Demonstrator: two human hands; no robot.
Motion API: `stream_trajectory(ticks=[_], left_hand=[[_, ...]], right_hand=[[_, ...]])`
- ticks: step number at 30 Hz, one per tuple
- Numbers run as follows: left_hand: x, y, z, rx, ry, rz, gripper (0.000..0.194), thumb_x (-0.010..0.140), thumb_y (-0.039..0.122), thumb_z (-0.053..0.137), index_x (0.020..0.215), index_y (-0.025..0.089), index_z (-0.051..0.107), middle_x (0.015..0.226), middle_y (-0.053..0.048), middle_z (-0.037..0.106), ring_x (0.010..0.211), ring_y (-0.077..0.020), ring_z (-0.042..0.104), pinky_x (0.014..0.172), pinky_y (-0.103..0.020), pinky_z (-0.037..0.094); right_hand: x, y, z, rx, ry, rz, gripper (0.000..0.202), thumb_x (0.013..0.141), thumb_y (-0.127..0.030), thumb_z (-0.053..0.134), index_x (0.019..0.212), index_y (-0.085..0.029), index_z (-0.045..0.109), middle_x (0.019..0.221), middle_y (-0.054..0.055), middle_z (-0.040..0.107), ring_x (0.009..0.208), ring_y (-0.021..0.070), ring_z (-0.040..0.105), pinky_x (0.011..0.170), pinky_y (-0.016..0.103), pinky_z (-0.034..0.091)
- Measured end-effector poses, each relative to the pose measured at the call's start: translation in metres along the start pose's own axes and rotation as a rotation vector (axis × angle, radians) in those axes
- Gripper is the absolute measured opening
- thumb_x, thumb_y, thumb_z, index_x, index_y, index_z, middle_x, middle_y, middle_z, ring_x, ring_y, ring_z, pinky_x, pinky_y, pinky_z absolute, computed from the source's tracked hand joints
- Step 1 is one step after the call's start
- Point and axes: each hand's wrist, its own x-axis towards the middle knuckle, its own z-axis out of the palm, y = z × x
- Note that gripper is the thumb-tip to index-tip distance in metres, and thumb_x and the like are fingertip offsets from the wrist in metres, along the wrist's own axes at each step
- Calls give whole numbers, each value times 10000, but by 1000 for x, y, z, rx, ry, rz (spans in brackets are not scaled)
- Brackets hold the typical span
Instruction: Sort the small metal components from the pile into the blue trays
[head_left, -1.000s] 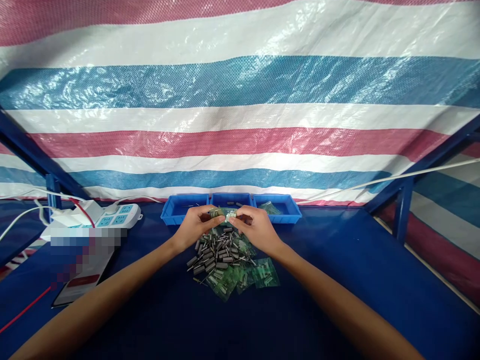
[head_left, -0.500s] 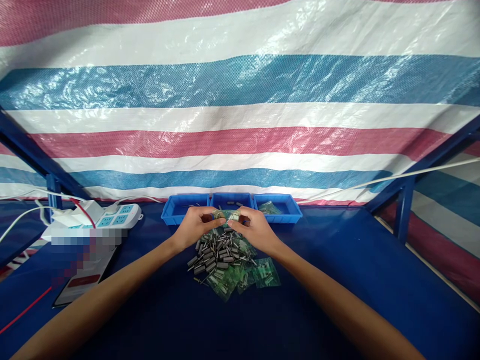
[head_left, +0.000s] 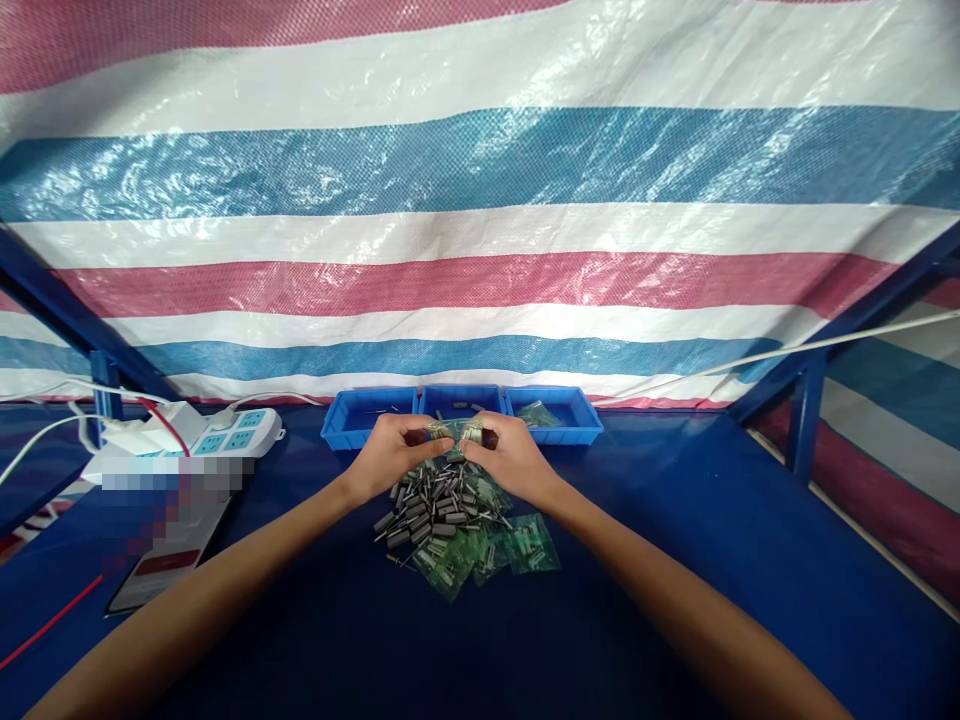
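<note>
Reaching forward side by side, both bare forearms stretch from the near edge toward the far middle of the blue table (head_left: 675,560). The left hand (head_left: 390,455) and the right hand (head_left: 510,458) meet with knuckles up and fingers curled, pinching between them a small clear green packet (head_left: 454,432). Each hand grips one end of it with thumb and fingertips, the left at the left end, the right at the right end. What is inside the packet is too small to make out.

The packet is held just above the far edge of a heap of small grey metal pins (head_left: 431,510) lying loose on the table. At the near right of the heap lie several more green packets (head_left: 517,548), flat and overlapping.

Just beyond the hands, against the striped tarp (head_left: 480,170), stand three shallow blue trays in a row, touching. The left tray (head_left: 360,418) holds a few thin pins, the middle tray (head_left: 459,400) a few small dark pieces, and the right tray (head_left: 570,415) a green packet. A white power strip (head_left: 232,432) with cords lies at the far left.
</note>
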Motion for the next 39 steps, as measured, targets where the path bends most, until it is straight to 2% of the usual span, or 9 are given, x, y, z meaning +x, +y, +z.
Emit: stream_trajectory(ticks=[4, 12, 16, 20, 23, 25, 28, 32, 39], left_hand=[[2, 1, 0, -22, -5, -34, 320, 767, 417, 669, 771, 97, 680, 551, 3, 503, 453, -61, 364, 396, -184, 277], [4, -3, 1, -17, 8, -5, 327, 762, 425, 670, 761, 98, 684, 605, -14, 561, 480, -75, 419, 428, -193, 306], [4, -4, 1, 17, 7, -15, 328, 764, 433, 666, 750, 105, 676, 577, -2, 537, 461, -69, 397, 421, -193, 291], [4, 0, 1, 20, -9, -81, 329, 766, 437, 661, 890, 132, 672, 524, 23, 502, 419, -66, 376, 399, -184, 296], [4, 2, -1, 0, 50, -66, 384, 755, 424, 673, 1048, 181, 628, 797, -28, 635, 470, -72, 456, 424, -184, 365], [5, 2, -4, -24, 93, -55, 386, 759, 417, 668, 1069, 195, 610, 953, -50, 638, 498, -72, 491, 430, -184, 380], [6, 0, -8, -37, 122, -75, 360, 771, 401, 664, 1052, 184, 607, 772, -17, 627, 463, -74, 481, 408, -180, 343], [6, -2, -11, -28, 119, -89, 325, 783, 384, 658, 1037, 185, 618, 545, 38, 527, 414, -80, 452, 394, -188, 307], [6, 1, -11, -55, 126, -98, 286, 789, 364, 650, 1004, 176, 624, 483, 54, 480, 389, -73, 414, 381, -185, 277]], right_hand=[[2, -1, -3, -23, 6, 0, 210, 750, -218, 545, 585, -179, 421, 600, -29, 409, 557, 106, 381, 504, 230, 262], [4, 0, -5, -62, 17, 2, 225, 736, -230, 546, 568, -181, 406, 580, -34, 389, 547, 104, 362, 496, 229, 249], [3, 1, -4, -57, 2, 10, 231, 747, -241, 549, 575, -181, 407, 584, -34, 390, 550, 105, 370, 495, 227, 255], [5, 5, -11, -58, 0, 6, 185, 759, -240, 541, 603, -175, 465, 586, -28, 437, 553, 108, 398, 504, 223, 282], [11, 11, -25, -142, 61, 47, 152, 767, -244, 532, 634, -171, 517, 588, -21, 492, 553, 112, 421, 511, 225, 294], [16, 17, -37, -260, 121, 97, 168, 746, -233, 544, 593, -173, 509, 568, -22, 498, 538, 110, 417, 517, 231, 294], [22, 29, -56, -457, 185, 176, 214, 722, -256, 574, 543, -180, 485, 534, -22, 479, 524, 115, 423, 509, 239, 279], [27, 47, -73, -653, 193, 303, 205, 720, -268, 576, 542, -186, 517, 526, 5, 509, 540, 143, 466, 505, 254, 265], [29, 68, -79, -697, 93, 408, 224, 736, -317, 552, 551, -192, 561, 552, 29, 555, 567, 170, 521, 504, 260, 285]])
